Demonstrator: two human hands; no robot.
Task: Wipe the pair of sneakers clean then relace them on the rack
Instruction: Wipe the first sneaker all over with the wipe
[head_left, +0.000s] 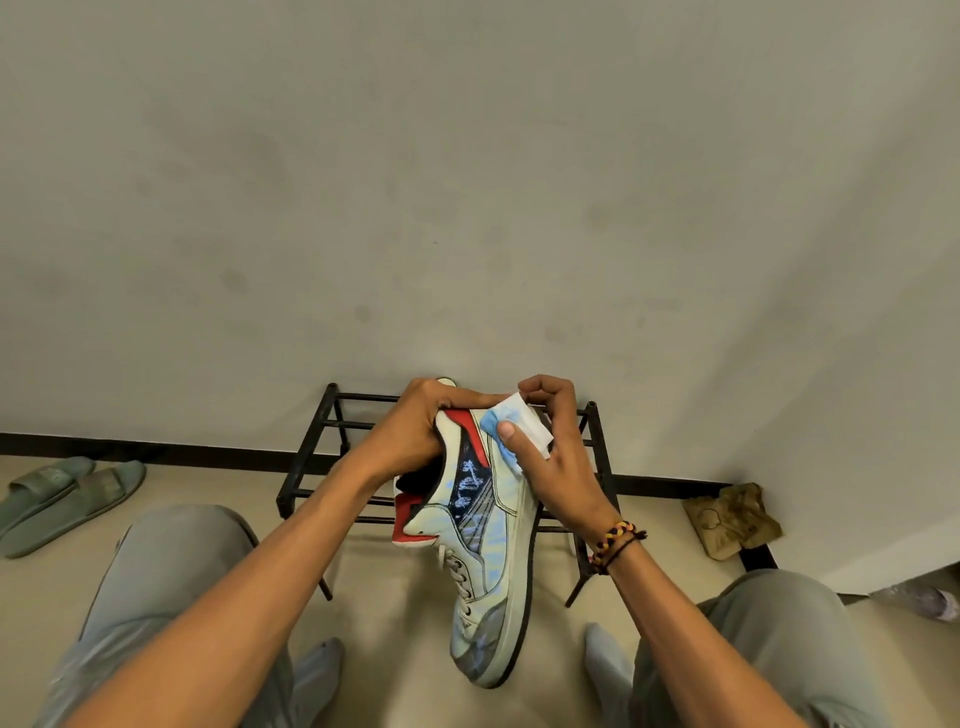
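**Inspector:** Wiping is the step in hand. One sneaker (480, 525) is held in the air above the black metal rack (332, 447), heel up and away from the person, toe pointing down toward them. The left hand (415, 431) has its fingers curled round the heel and collar. The right hand (545, 447) pinches a white and blue wipe (519, 431) against the upper side panel, thumb pressing on it.

**Assessor:** Your advice on doing it well?

**Inspector:** In my judgement, keep the left grip firm so the shoe does not twist, work the wipe in short strokes down the panel toward the toe, and refold it to a clean face once soiled. Blue smears show along the side and toe cap; those need attention.

**Assessor:** What could not be verified?

**Inspector:** The second sneaker is not in view. The far side and sole of this one are turned away. Laces (457, 569) show at the eyelets, but whether they are fully threaded I cannot tell. The rack's lower tiers are partly hidden behind the arms and shoe. A crumpled brown item (732, 519) by the wall is too indistinct to identify. Green slides (67, 499) lie on the floor at left.
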